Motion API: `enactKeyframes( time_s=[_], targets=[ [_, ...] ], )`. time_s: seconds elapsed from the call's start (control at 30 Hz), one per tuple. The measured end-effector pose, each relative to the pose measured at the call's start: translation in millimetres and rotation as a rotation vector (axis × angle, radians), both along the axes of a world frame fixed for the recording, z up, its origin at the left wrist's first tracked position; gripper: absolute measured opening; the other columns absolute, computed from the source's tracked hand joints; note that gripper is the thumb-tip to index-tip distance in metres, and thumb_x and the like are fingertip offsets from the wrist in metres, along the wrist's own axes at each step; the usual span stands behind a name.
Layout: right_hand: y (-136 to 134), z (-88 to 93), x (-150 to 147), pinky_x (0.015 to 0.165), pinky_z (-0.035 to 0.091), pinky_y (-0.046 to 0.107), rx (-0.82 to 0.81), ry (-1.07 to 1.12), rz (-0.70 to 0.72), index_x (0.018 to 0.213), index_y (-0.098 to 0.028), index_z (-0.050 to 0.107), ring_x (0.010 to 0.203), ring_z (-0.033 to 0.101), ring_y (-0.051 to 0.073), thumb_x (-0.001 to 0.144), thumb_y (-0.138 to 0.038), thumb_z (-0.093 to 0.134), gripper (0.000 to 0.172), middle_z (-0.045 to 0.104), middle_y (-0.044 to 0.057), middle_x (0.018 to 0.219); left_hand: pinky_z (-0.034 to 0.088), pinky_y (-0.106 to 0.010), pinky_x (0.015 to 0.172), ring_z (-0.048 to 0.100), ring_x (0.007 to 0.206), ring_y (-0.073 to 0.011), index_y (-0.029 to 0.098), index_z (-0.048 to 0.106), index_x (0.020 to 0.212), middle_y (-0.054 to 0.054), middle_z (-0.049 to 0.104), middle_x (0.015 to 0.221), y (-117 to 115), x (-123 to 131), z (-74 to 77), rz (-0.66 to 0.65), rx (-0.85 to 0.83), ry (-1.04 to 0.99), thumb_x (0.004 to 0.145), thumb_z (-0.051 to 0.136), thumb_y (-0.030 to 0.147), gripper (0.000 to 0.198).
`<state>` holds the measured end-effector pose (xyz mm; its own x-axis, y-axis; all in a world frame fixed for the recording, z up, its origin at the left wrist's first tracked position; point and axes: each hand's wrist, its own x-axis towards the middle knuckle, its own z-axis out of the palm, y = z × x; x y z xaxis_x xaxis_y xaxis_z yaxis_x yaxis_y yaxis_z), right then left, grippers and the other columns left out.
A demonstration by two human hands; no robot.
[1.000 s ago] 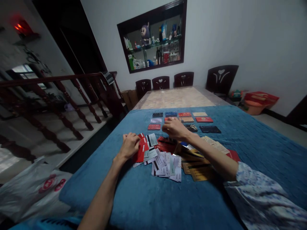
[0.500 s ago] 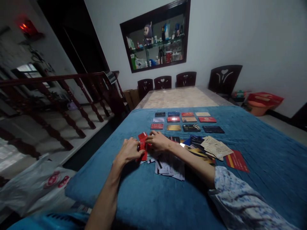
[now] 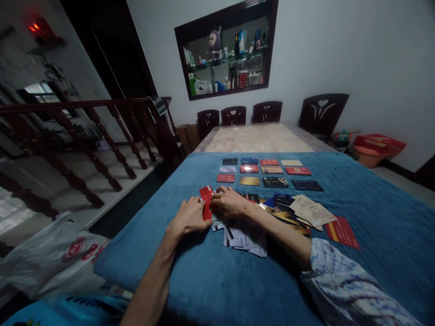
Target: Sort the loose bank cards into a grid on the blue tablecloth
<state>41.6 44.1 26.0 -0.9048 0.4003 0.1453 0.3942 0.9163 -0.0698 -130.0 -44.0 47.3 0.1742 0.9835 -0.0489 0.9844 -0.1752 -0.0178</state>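
Observation:
My left hand (image 3: 188, 217) and my right hand (image 3: 230, 203) meet over a small stack of red cards (image 3: 206, 197), both closed on it, just above a blue cloth (image 3: 210, 280). Under and beside my right forearm lies a loose heap of white, gold and dark cards (image 3: 244, 235). Further out, several cards are laid face up in neat rows (image 3: 268, 171). A few beige cards (image 3: 312, 210) and a red card (image 3: 342, 231) lie to the right of the heap.
The cloth covers the near end of a long marble-topped table (image 3: 258, 138) with dark wooden chairs (image 3: 322, 113) around it. A wooden stair railing (image 3: 102, 136) runs on the left. White plastic bags (image 3: 50, 262) sit at lower left. A wall cabinet (image 3: 227, 50) hangs behind.
My right hand came back from the card rows, where a gold card now lies, to the red cards in my left hand. Both hands now grip that stack.

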Motion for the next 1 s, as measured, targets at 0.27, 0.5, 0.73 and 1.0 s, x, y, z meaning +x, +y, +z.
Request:
enactKeyframes(
  time_s=[0.27,0.5,0.73,1.0],
  targets=[
    [3,-6.0,-1,0.083,0.037,0.040,-0.014,0.013,-0.001,0.120,-0.021,0.066,0.116,0.043,0.030,0.085,-0.021,0.057,0.036,0.064,0.009,0.126,0.045,-0.051,0.093,0.052,0.114,-0.0332,0.020,0.058,0.121,-0.012,0.057,0.121,3,-9,-1.6,-0.057,-0.082,-0.098,0.073,0.057,0.033,0.049],
    [2,-6.4,0,0.084,0.037,0.040,-0.017,0.059,0.015,0.114,-0.022,0.069,0.115,0.044,0.029,0.087,-0.022,0.056,0.030,0.067,0.007,0.122,0.041,-0.053,0.094,0.049,0.114,-0.0345,0.022,0.059,0.121,-0.011,0.056,0.120,3,-14,-0.9,-0.047,-0.103,-0.109,0.072,0.060,0.029,0.050],
    [3,-6.4,2,0.083,0.036,0.040,-0.030,0.078,0.070,0.108,-0.020,0.070,0.111,0.045,0.028,0.083,-0.021,0.059,0.027,0.070,0.007,0.115,0.042,-0.047,0.091,0.054,0.105,-0.0301,0.019,0.059,0.103,-0.009,0.059,0.106,4,-17,-3.5,0.000,-0.094,-0.101,0.073,0.059,0.031,0.033],
    [2,-6.3,3,0.082,0.035,0.038,-0.034,0.114,0.097,0.110,-0.020,0.070,0.108,0.046,0.026,0.083,-0.023,0.062,0.028,0.069,0.007,0.114,0.044,-0.036,0.077,0.057,0.089,-0.0256,0.018,0.057,0.086,-0.008,0.062,0.094,7,-20,-3.7,-0.032,-0.030,-0.168,0.065,0.059,0.027,0.022]
  ],
)
